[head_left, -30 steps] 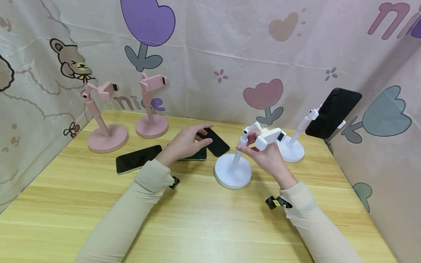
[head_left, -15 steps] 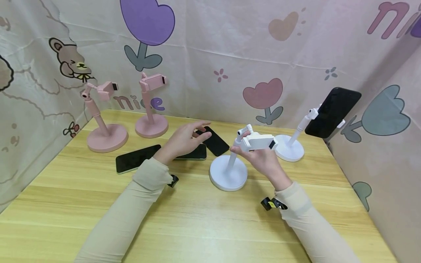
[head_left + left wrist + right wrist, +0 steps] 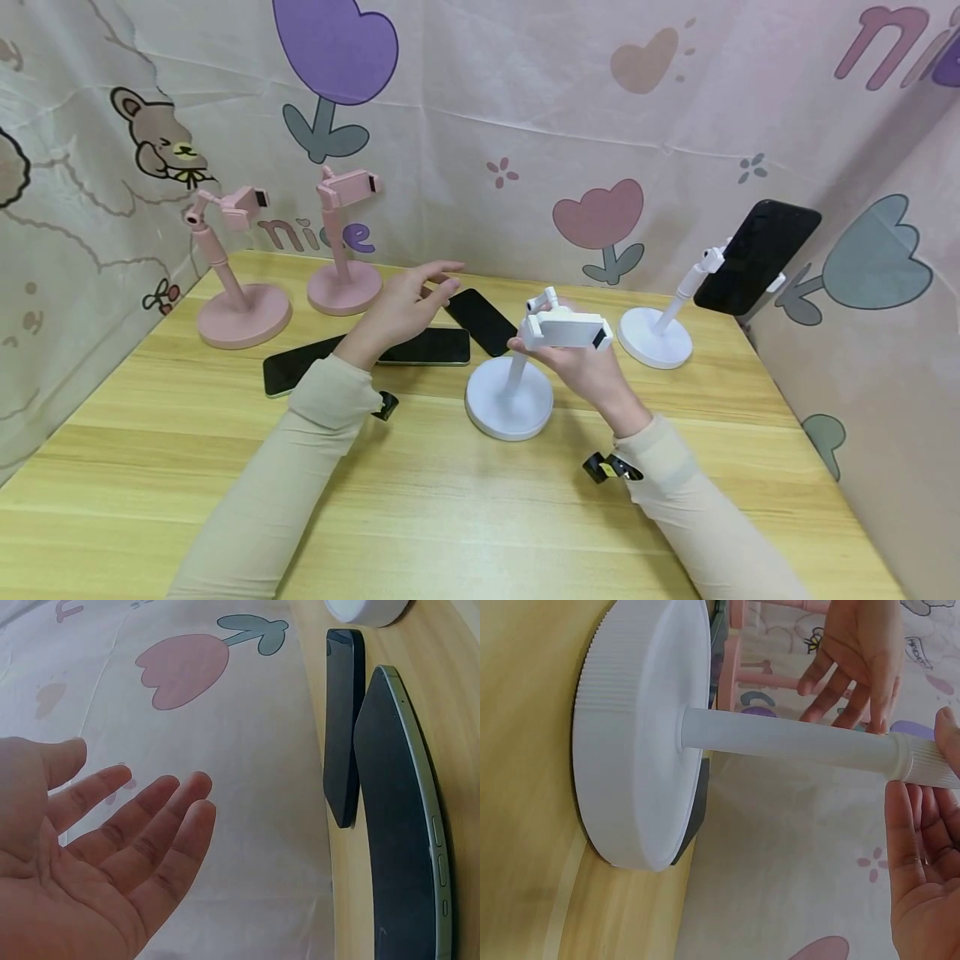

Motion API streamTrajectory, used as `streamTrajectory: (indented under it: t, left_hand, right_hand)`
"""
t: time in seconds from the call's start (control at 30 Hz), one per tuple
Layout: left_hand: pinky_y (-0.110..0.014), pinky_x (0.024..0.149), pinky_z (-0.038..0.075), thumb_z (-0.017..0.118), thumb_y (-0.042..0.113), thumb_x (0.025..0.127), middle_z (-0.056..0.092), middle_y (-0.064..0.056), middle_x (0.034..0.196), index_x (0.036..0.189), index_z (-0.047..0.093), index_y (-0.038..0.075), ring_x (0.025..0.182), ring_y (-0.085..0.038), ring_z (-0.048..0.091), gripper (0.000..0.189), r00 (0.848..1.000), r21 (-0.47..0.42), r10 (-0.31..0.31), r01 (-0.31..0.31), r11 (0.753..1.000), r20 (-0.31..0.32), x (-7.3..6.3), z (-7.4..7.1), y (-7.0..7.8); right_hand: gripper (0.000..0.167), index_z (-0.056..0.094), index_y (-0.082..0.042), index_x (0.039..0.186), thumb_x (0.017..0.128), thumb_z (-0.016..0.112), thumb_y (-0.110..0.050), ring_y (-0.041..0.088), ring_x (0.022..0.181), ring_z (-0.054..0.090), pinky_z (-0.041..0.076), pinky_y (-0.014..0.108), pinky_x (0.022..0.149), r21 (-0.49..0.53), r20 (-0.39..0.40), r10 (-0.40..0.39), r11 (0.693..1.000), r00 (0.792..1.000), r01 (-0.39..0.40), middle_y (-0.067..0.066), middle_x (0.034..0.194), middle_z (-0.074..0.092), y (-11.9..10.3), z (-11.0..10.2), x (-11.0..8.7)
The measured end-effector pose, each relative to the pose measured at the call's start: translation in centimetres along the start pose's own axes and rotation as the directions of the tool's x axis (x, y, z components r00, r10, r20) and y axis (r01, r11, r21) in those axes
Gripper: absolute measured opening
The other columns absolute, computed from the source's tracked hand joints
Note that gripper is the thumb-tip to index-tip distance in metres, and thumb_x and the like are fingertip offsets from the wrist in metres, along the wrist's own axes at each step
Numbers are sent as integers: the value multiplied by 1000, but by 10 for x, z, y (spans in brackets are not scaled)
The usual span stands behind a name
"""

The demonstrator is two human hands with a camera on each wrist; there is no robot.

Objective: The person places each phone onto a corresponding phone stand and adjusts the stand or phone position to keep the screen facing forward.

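My right hand (image 3: 588, 367) grips the upper post of a white phone stand (image 3: 780, 739), thumb on one side and fingers on the other. Its round base (image 3: 509, 400) is at the table surface, and the clamp head (image 3: 567, 331) hides part of my fingers. My left hand (image 3: 401, 312) hovers with relaxed fingers and an empty palm, as the left wrist view shows. Below and beside it lie a phone with a pale green edge (image 3: 405, 825) and a black phone (image 3: 483, 322). Another phone (image 3: 296, 367) lies partly behind my left wrist.
Two pink phone stands (image 3: 243, 315) (image 3: 345, 287) stand at the back left. A second white phone stand (image 3: 655, 337) at the back right holds a black phone (image 3: 757, 257) in its clamp. A printed curtain (image 3: 465, 167) borders the wooden table (image 3: 450, 517) behind and at the sides.
My right hand has moved the white stand left and slightly nearer, and its clamp head has turned to face more forward. My left hand has drawn back left, uncovering more of the middle phone.
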State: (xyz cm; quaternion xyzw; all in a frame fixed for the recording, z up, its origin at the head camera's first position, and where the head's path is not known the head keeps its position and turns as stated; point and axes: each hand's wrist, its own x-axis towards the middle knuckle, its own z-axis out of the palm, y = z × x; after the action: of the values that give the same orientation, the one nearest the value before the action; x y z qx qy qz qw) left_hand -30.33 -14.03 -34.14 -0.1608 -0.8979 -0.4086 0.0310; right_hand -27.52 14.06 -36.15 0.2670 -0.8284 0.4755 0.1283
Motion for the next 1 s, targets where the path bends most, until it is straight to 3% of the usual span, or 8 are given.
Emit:
streamTrajectory:
  t: [0.23, 0.43, 0.73, 1.0]
  left_hand:
    - [-54, 99, 62, 55, 39, 113, 66, -12, 147, 156, 56, 27, 126, -39, 68, 45, 1000, 7, -23, 23, 1000, 9, 0, -2, -1]
    - [-55, 100, 61, 56, 41, 112, 67, -10, 147, 156, 56, 28, 127, -39, 68, 46, 999, 20, -33, 32, 999, 10, 0, -1, 0]
    - [-53, 98, 62, 59, 40, 111, 68, -10, 144, 155, 57, 27, 123, -38, 69, 46, 1000, 28, -26, 26, 999, 13, -3, -1, 2]
    - [-54, 99, 61, 60, 38, 111, 69, -10, 144, 155, 57, 27, 123, -38, 69, 46, 1000, 24, -21, 21, 999, 20, -3, 0, 4]
  right_hand:
    - [40, 72, -11, 115, 82, 95, -15, 18, 87, 73, 60, 23, 79, 64, 18, 60, 996, 998, -61, 4, 100, 77, -4, 6, -1]
    - [42, 72, -9, 120, 84, 93, -9, 17, 89, 74, 62, 25, 82, 119, 38, 55, 991, 998, -59, 4, 103, 78, -6, 10, 0]
    - [41, 75, -10, 117, 80, 95, -11, 19, 98, 74, 62, 26, 90, 79, 14, -3, 997, 1000, 2, 5, 106, 80, -9, 16, 2]
    - [46, 72, -10, 123, 82, 94, -10, 17, 97, 74, 62, 24, 86, 87, 35, 34, 996, 999, -36, 7, 110, 80, -11, 17, 2]
